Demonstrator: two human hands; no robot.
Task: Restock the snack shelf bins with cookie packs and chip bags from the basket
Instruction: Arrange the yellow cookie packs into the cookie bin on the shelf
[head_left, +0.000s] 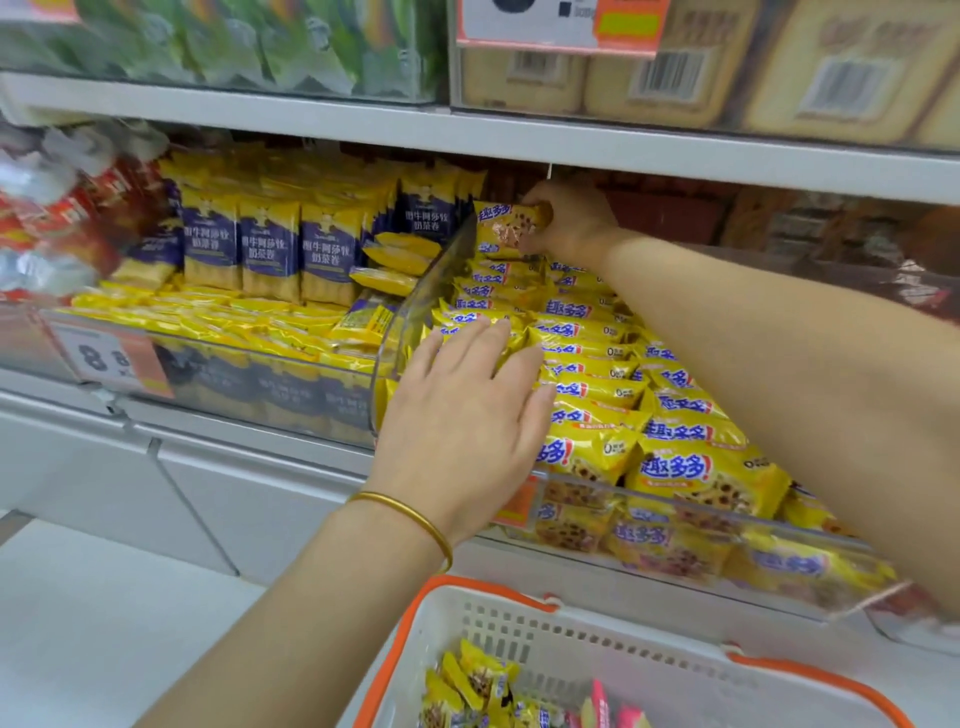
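While the right hand (566, 223) reaches deep into the shelf, just right of the far end of the clear divider (431, 306), its fingers and thumb curl round 1 yellow cookie pack (506, 228). Pack held above the stock, just beside the divider's top edge; cannot tell whether the 2 touch. Left hand (467, 410) lies flat, fingers straight, palm down on the heap of yellow cookie packs (597, 389), just right of the divider's near end; it grips nothing. Gold bracelet (410, 519) on that wrist. Heap fills the bin right of the divider, the packs overlapping in rows up to the bin's clear front wall (675, 506), with more packs showing through that wall. Left of the divider: purple-and-yellow packs (267, 249) standing upright in a row at the back, loose yellow packs lying flat before them. Orange-and-white price tag (111, 361) on the front rail, well left of the divider, its print blurred. Below the divider and nearer the person, a white basket (519, 618) with an orange rim; inside it, a few yellow cookie packs (478, 686) and some pink packs (602, 706), cut off by the bottom edge. Above the divider, another shelf with green bags and tan boxes, out of focus.
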